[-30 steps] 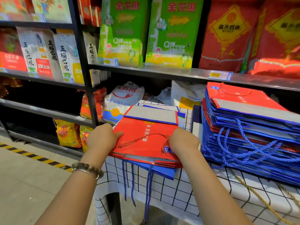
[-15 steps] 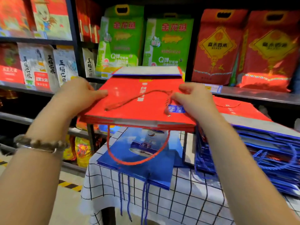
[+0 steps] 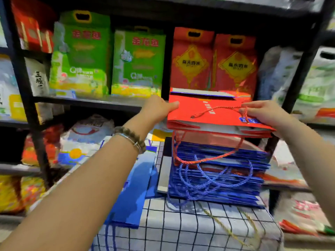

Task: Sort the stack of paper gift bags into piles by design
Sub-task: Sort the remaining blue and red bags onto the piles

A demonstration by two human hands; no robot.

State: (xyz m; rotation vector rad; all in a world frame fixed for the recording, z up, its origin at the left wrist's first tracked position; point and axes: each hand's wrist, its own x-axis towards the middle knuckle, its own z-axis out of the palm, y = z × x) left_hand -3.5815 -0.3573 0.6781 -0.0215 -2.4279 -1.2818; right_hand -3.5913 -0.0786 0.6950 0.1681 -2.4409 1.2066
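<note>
Head view: both hands pinch a flat, glossy bundle of red paper bags [image 3: 215,115] with twisted red cord handles, left hand [image 3: 159,107] at its left edge, right hand [image 3: 261,113] at its right. It hangs above the tall stack of blue bags [image 3: 217,178] on the grid-checked tablecloth [image 3: 181,229]

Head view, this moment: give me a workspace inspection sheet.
Surface: checked tablecloth over a small table.
Job's things: red gift bags held above the tall blue stack; blue bags lying flat at left.
Clutter: yellow cord on the cloth.
Grippers: left hand and right hand each grip a side edge of the red bags.
Cables: nothing seen.
Surroundings: shelves of green and red packaged goods.
</note>
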